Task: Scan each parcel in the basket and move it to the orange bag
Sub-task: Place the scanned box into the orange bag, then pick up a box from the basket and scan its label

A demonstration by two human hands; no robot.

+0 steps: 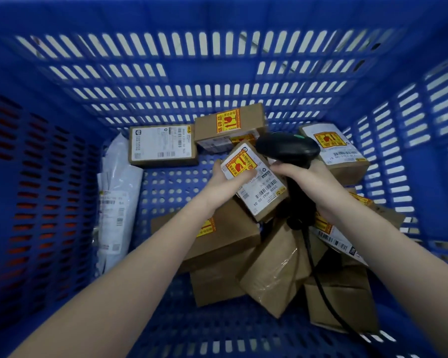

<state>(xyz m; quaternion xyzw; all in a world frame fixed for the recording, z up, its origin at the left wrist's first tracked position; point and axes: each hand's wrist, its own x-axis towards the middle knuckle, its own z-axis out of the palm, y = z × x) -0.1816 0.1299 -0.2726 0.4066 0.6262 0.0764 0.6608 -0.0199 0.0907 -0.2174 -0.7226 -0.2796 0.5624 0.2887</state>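
- Small brown cardboard parcel with a white shipping label and a yellow-and-red fragile sticker (254,180): held up inside the blue slotted plastic basket (166,81), label side toward the camera, above the heap of other boxes.
- Nearest the camera: a pile of plain brown cardboard boxes (225,254), tilted and overlapping; one carries clear tape across a face.
- Left hand (230,178): grip wrapped round the held parcel's left edge, thumb lying across the sticker, fingers hidden behind.
- Right hand (299,171): grip closed on the handle of the black handheld barcode scanner (287,148); scanner head sits just over the parcel's upper right corner, its black cable (318,275) trailing down over the pile.
- Handling, as a judgement: parcel looks light and stiff, since one hand carries it; the fragile sticker argues for setting it down, not tossing. Best hold is by the long side edges, keeping thumb off the barcodes.
- Step in hand appears to be the scan; the orange bag is not in view.
- Left wall: white soft plastic mailer bags (117,200), standing on edge.
- Far end: flat box with a large white label (162,147), another stickered box (229,125) behind it, and a further labelled box (334,151) at right.
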